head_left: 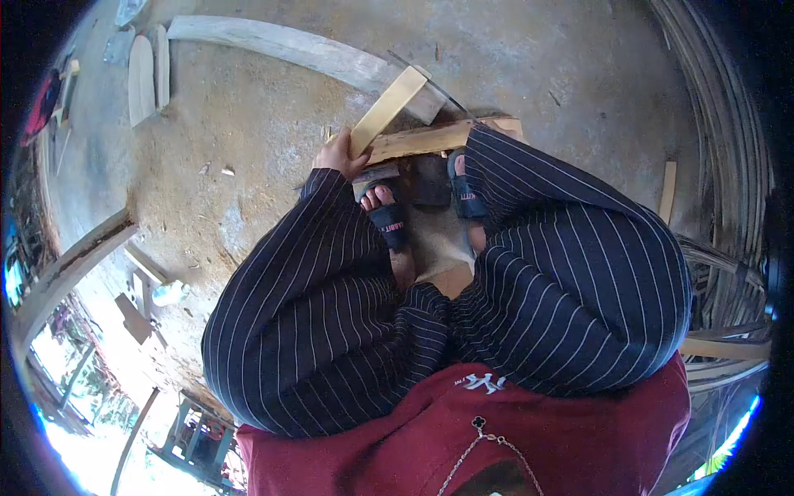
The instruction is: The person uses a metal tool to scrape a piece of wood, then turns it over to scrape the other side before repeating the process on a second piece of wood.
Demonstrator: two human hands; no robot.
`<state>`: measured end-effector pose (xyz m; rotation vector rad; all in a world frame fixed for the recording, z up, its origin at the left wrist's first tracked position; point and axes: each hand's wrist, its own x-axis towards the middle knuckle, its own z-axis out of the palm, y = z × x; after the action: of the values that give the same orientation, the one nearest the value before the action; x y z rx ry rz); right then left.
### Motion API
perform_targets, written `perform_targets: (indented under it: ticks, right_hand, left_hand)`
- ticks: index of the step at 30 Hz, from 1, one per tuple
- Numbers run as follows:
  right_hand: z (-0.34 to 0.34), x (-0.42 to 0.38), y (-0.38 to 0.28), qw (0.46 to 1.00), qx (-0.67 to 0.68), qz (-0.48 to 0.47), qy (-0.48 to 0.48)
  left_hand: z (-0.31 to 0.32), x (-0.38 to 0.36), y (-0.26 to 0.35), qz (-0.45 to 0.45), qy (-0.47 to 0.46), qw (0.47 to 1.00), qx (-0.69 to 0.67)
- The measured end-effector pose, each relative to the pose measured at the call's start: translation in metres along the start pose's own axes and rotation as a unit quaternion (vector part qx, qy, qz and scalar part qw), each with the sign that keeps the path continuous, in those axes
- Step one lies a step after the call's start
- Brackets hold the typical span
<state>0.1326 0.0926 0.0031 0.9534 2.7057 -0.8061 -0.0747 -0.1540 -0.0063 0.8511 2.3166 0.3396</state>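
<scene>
My left hand (337, 155) is closed around the near end of a pale, squared wooden piece (387, 109), which slants up and to the right. A long, thin dark blade (447, 96) crosses at the far end of that piece. Its near end disappears by my right knee, and its handle is hidden. Under the wooden piece lies a thicker wooden block (442, 139), just in front of my sandals. My right hand is not visible behind the striped trouser leg (571, 223).
A long, curved grey plank (273, 37) lies on the concrete floor ahead. Two pale boards (141, 80) lie at the upper left. Long strips (728, 124) are stacked along the right. A wooden beam (78, 252) and a clear plastic bottle (169, 293) are at the left.
</scene>
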Motion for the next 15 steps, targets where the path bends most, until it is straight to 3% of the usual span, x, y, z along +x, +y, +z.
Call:
perform_targets:
  ticks: [7, 11, 15]
  right_hand:
    - [-0.006, 0.020, -0.038, 0.995, -0.040, 0.064, -0.058]
    - [-0.013, 0.022, -0.041, 0.996, -0.027, 0.060, -0.054]
    - [-0.003, 0.003, -0.007, 0.999, -0.027, 0.020, 0.015]
  left_hand:
    - [0.006, -0.007, -0.008, 0.059, 0.012, 0.998, -0.033]
    - [0.011, -0.012, 0.006, -0.020, -0.002, 1.000, -0.005]
    - [0.008, -0.005, 0.009, -0.017, 0.016, 1.000, 0.001]
